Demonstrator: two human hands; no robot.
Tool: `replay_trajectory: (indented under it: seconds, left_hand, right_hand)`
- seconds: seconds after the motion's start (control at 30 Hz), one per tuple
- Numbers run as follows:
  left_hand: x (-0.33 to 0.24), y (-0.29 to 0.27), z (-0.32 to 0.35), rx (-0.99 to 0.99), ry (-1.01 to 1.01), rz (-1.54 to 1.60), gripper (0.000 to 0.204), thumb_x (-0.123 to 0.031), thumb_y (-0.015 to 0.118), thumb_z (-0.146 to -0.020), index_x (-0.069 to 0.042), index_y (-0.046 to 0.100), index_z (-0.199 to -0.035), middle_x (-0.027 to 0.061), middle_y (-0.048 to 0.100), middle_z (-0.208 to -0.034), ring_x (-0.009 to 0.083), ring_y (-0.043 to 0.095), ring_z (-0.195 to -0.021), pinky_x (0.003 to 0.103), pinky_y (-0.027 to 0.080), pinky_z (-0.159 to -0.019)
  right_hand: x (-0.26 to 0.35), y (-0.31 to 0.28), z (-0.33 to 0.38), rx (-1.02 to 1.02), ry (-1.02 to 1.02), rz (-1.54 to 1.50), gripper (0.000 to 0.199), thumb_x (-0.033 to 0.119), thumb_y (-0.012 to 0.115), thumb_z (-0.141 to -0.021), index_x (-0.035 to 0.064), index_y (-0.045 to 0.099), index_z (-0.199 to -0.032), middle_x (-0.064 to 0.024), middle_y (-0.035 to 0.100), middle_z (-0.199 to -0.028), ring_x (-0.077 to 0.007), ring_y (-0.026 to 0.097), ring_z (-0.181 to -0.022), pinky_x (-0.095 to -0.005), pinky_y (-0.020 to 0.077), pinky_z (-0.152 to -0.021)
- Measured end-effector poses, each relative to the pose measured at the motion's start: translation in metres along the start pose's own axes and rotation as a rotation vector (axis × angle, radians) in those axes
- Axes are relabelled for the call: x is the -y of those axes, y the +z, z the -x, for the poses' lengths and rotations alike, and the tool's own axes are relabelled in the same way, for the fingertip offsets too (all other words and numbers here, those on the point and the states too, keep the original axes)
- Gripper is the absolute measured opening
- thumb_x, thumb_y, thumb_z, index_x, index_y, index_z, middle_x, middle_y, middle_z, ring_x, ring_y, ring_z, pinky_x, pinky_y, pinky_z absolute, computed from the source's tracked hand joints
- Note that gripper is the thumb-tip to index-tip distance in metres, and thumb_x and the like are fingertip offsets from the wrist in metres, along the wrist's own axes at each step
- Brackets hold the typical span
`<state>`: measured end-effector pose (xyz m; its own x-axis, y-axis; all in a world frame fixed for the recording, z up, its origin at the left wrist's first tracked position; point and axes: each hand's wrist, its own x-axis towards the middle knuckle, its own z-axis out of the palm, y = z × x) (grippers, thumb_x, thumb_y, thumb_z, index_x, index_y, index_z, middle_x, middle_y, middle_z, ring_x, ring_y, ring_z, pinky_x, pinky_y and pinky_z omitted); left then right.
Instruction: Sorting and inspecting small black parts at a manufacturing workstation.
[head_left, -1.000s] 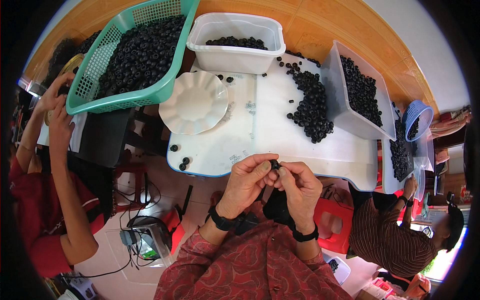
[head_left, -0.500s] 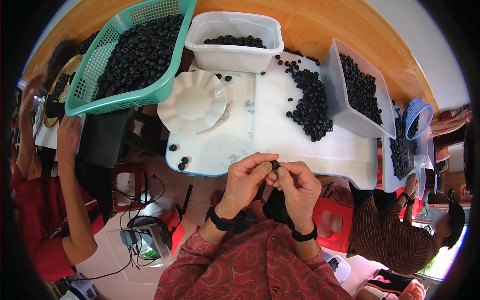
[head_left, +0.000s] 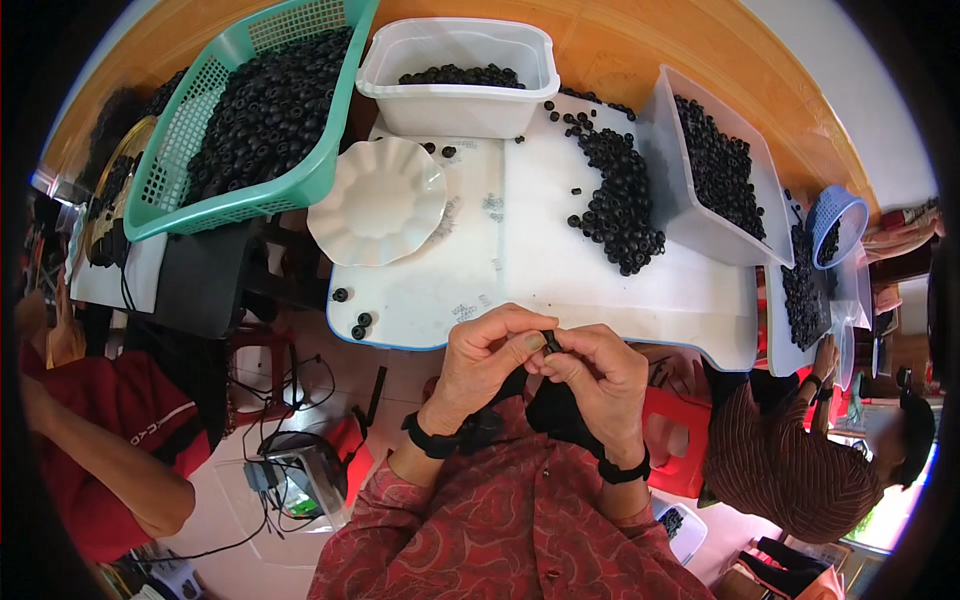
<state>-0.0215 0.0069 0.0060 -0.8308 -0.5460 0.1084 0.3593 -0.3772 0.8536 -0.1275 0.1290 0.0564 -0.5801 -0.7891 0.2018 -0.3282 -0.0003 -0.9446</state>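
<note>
So there's a small black ring [head_left: 551,341] pinched right between both hands, just off the near edge of the white board [head_left: 560,270]. Left hand [head_left: 487,358] has its fingertips clamped on it, and the right hand [head_left: 600,375] grips it from the other side. At 12 o'clock from the hands sits a loose pile of black rings [head_left: 620,195]; at 10 o'clock a white scalloped plate [head_left: 377,200], and further out a green basket [head_left: 250,110].
</note>
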Motion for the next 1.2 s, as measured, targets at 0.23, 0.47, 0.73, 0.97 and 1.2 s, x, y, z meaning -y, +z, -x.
replay_trajectory:
  seconds: [0.23, 0.47, 0.73, 0.97, 1.2]
  left_hand:
    - [0.002, 0.001, -0.001, 0.024, -0.049, -0.033, 0.019, -0.001, 0.057, -0.096, 0.001, 0.068, -0.111, 0.0038, 0.066, -0.091, 0.0072, 0.062, -0.074, 0.020, 0.053, -0.067]
    - [0.013, 0.006, 0.001, -0.047, -0.099, 0.118, 0.023, -0.003, 0.059, -0.095, 0.004, 0.063, -0.116, 0.0079, 0.066, -0.090, 0.0111, 0.061, -0.075, 0.024, 0.051, -0.067]
    - [0.018, 0.013, 0.000, -0.116, -0.060, 0.197, 0.018, -0.003, 0.058, -0.096, 0.003, 0.063, -0.112, 0.0062, 0.067, -0.090, 0.0084, 0.061, -0.074, 0.022, 0.052, -0.068]
    - [0.023, 0.005, 0.000, -0.097, -0.099, 0.123, 0.016, -0.001, 0.061, -0.093, 0.004, 0.064, -0.108, 0.0085, 0.067, -0.088, 0.0118, 0.062, -0.071, 0.024, 0.052, -0.064]
    - [0.012, 0.006, 0.000, -0.053, -0.166, 0.002, 0.014, -0.002, 0.059, -0.095, 0.002, 0.067, -0.106, 0.0041, 0.067, -0.082, 0.0076, 0.061, -0.070, 0.021, 0.053, -0.063]
  right_hand:
    - [-0.004, -0.007, 0.001, 0.005, 0.078, -0.024, 0.016, -0.004, 0.068, -0.085, -0.0034, 0.066, -0.101, -0.0081, 0.068, -0.082, -0.0102, 0.066, -0.068, -0.0210, 0.0540, -0.059]
    - [-0.005, -0.001, 0.005, -0.098, 0.118, -0.144, 0.010, -0.002, 0.066, -0.089, -0.0026, 0.065, -0.099, -0.0060, 0.069, -0.079, -0.0066, 0.064, -0.069, -0.0195, 0.0525, -0.060]
    - [-0.008, -0.002, 0.004, -0.078, 0.116, -0.148, 0.008, -0.002, 0.065, -0.090, -0.0024, 0.064, -0.097, -0.0057, 0.069, -0.078, -0.0058, 0.063, -0.068, -0.0183, 0.0504, -0.057]
    - [-0.015, -0.004, 0.003, -0.058, 0.080, -0.075, 0.006, -0.002, 0.067, -0.088, -0.0014, 0.065, -0.094, -0.0055, 0.068, -0.077, -0.0071, 0.064, -0.067, -0.0187, 0.0505, -0.056]
    - [-0.028, -0.018, -0.003, -0.001, -0.101, 0.071, 0.009, -0.001, 0.071, -0.084, -0.0017, 0.064, -0.090, -0.0051, 0.065, -0.076, -0.0087, 0.062, -0.067, -0.0215, 0.0514, -0.060]
